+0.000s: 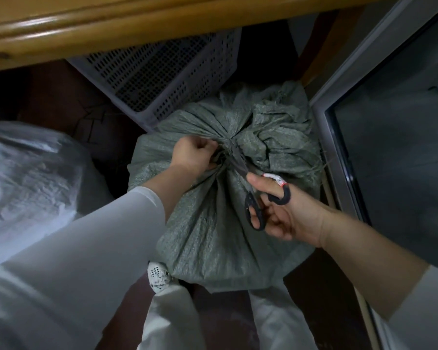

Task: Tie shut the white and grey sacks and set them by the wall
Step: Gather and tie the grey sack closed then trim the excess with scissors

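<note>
A full grey woven sack [213,223] stands on the floor in front of me, its mouth gathered into a bunched neck at the top. My left hand [194,155] is closed on the thin string at that neck. My right hand [286,213] holds black-handled scissors [256,198], with the blades pointing up into the gathered neck beside my left hand. A white sack [28,178] sits at the left, blurred, with its top not clearly visible.
A pale perforated plastic crate [162,72] lies behind the grey sack, under a wooden table edge [111,26]. A metal-framed glass door [339,147] runs along the right. My white shoe [158,276] and trouser legs are just below the sack.
</note>
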Action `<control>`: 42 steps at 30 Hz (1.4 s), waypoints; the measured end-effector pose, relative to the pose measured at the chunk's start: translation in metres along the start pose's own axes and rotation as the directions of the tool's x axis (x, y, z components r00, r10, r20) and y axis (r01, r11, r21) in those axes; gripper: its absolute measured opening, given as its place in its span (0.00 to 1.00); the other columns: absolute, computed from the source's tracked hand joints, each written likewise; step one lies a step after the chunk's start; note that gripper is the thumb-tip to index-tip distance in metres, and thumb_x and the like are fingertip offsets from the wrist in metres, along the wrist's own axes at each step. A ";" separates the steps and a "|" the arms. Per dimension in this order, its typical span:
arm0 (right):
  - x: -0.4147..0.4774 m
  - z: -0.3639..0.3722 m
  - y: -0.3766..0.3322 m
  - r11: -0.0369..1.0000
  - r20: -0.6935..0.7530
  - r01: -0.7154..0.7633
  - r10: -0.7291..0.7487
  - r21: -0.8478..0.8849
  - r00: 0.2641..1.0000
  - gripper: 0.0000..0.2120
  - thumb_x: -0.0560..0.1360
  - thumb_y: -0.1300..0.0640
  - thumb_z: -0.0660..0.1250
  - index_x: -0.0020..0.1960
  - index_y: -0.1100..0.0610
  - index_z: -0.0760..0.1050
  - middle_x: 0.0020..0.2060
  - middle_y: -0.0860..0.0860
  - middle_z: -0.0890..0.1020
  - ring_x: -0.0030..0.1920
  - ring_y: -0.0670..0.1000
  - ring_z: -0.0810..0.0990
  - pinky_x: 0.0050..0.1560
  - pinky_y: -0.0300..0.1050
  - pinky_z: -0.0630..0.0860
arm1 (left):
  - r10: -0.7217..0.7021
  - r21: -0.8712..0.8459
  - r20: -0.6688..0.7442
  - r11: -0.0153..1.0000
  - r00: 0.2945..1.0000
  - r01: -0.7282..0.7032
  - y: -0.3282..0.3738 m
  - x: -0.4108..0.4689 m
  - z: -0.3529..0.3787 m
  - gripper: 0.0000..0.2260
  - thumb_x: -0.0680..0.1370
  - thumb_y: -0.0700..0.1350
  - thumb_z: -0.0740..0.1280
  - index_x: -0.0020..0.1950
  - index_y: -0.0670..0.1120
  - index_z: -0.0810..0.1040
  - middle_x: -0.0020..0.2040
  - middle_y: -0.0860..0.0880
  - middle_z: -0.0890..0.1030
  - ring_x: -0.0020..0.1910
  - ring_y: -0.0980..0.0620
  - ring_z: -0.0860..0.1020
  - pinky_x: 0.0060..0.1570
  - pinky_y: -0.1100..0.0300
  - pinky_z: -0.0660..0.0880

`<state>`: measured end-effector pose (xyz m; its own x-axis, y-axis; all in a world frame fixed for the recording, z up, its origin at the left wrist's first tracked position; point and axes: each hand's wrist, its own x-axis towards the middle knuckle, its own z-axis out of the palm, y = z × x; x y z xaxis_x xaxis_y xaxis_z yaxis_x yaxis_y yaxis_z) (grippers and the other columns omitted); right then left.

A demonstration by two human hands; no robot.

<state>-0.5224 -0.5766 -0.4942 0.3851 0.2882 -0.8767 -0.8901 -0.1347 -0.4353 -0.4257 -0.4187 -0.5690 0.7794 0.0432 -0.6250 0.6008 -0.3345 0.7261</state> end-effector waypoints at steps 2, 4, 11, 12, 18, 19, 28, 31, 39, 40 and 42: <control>0.001 0.004 -0.001 1.000 0.000 0.011 -0.011 -0.002 1.000 0.30 0.60 0.30 0.61 0.39 0.59 0.73 0.29 0.53 0.78 0.19 0.46 0.67 0.18 0.33 0.59 | 0.006 -0.016 0.003 1.000 1.000 -0.006 0.002 -0.003 0.001 0.05 0.79 0.40 0.63 0.50 0.40 0.77 0.39 0.45 0.77 0.33 0.55 0.75 0.37 0.62 0.79; 0.005 0.008 -0.003 1.000 -0.031 0.003 -0.004 -0.016 1.000 0.30 0.58 0.30 0.62 0.38 0.58 0.73 0.29 0.52 0.78 0.19 0.46 0.67 0.18 0.33 0.59 | -0.002 -0.044 0.005 0.999 1.000 0.002 0.004 -0.005 0.001 0.04 0.79 0.40 0.63 0.47 0.42 0.76 0.43 0.43 0.76 0.34 0.54 0.75 0.38 0.61 0.79; 0.025 0.010 -0.012 0.999 -0.135 0.051 -0.050 0.005 0.990 0.26 0.66 0.34 0.64 0.36 0.58 0.73 0.26 0.53 0.78 0.17 0.46 0.65 0.18 0.31 0.56 | -0.012 -0.126 0.029 0.992 0.999 0.016 0.005 -0.012 -0.002 0.04 0.79 0.39 0.63 0.46 0.40 0.75 0.44 0.42 0.76 0.40 0.49 0.76 0.47 0.56 0.78; 0.027 0.010 -0.012 0.998 -0.148 0.059 -0.058 0.002 0.987 0.25 0.66 0.34 0.65 0.35 0.58 0.73 0.26 0.53 0.78 0.17 0.46 0.65 0.18 0.30 0.55 | -0.005 -0.133 0.039 0.991 0.999 0.010 0.004 -0.012 -0.002 0.05 0.79 0.38 0.62 0.44 0.40 0.74 0.43 0.42 0.75 0.41 0.49 0.76 0.46 0.57 0.78; 0.041 0.012 -0.012 0.991 -0.195 0.124 -0.113 0.047 0.974 0.25 0.66 0.37 0.68 0.36 0.60 0.73 0.25 0.55 0.77 0.16 0.45 0.61 0.20 0.29 0.53 | 0.038 -0.132 0.066 0.991 0.997 -0.029 -0.003 -0.014 -0.001 0.13 0.79 0.37 0.62 0.34 0.44 0.72 0.33 0.47 0.73 0.34 0.53 0.74 0.45 0.59 0.78; 0.043 0.012 -0.011 0.989 -0.203 0.135 -0.121 0.056 0.972 0.24 0.67 0.38 0.68 0.35 0.60 0.73 0.25 0.55 0.76 0.16 0.45 0.60 0.20 0.28 0.53 | 0.042 -0.132 0.068 0.991 0.997 -0.033 -0.002 -0.014 -0.001 0.13 0.79 0.36 0.62 0.34 0.44 0.71 0.33 0.47 0.73 0.34 0.53 0.74 0.44 0.60 0.78; 0.047 0.020 -0.004 0.988 -0.296 0.155 -0.150 -0.006 0.943 0.14 0.74 0.59 0.65 0.30 0.61 0.69 0.21 0.54 0.72 0.12 0.43 0.61 0.19 0.26 0.52 | 0.020 -0.139 0.087 0.990 0.996 -0.007 0.001 -0.018 0.000 0.13 0.79 0.36 0.60 0.35 0.44 0.70 0.34 0.47 0.72 0.32 0.55 0.73 0.29 0.71 0.76; 0.046 0.023 -0.002 0.985 -0.338 0.150 -0.169 -0.081 0.926 0.13 0.72 0.59 0.64 0.30 0.60 0.69 0.20 0.53 0.72 0.13 0.44 0.59 0.20 0.27 0.52 | -0.051 -0.259 0.035 0.964 0.998 0.058 0.004 -0.018 -0.003 0.13 0.80 0.35 0.58 0.36 0.44 0.68 0.33 0.47 0.73 0.26 0.57 0.76 0.26 0.67 0.75; 0.019 0.034 0.007 0.966 -0.094 0.118 -0.143 -0.231 0.985 0.18 0.66 0.43 0.73 0.39 0.59 0.77 0.32 0.55 0.80 0.24 0.48 0.70 0.24 0.38 0.65 | 0.090 -0.069 -0.023 0.993 0.996 -0.091 -0.010 -0.027 -0.031 0.10 0.77 0.39 0.65 0.35 0.48 0.75 0.38 0.44 0.79 0.40 0.47 0.80 0.46 0.58 0.79; 0.016 0.040 0.003 0.956 -0.101 0.162 -0.192 -0.244 0.976 0.16 0.66 0.45 0.74 0.37 0.57 0.76 0.30 0.53 0.77 0.24 0.48 0.69 0.25 0.39 0.65 | 0.097 -0.096 -0.048 0.990 0.994 -0.101 -0.007 -0.030 -0.037 0.11 0.78 0.38 0.64 0.35 0.47 0.75 0.35 0.45 0.79 0.35 0.52 0.80 0.39 0.63 0.78; 0.013 0.051 -0.011 0.925 -0.152 0.267 -0.315 -0.271 0.937 0.17 0.64 0.46 0.76 0.37 0.58 0.74 0.28 0.52 0.72 0.26 0.47 0.69 0.27 0.41 0.65 | 0.124 -0.118 -0.106 0.984 0.987 -0.136 0.005 -0.040 -0.054 0.11 0.78 0.38 0.63 0.36 0.46 0.74 0.32 0.48 0.77 0.24 0.62 0.77 0.29 0.69 0.75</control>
<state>-0.5196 -0.5230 -0.4902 0.6780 0.1679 -0.7156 -0.6548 -0.3044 -0.6918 -0.4442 -0.3711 -0.5254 0.8623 0.1005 -0.4963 0.5057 -0.2236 0.8333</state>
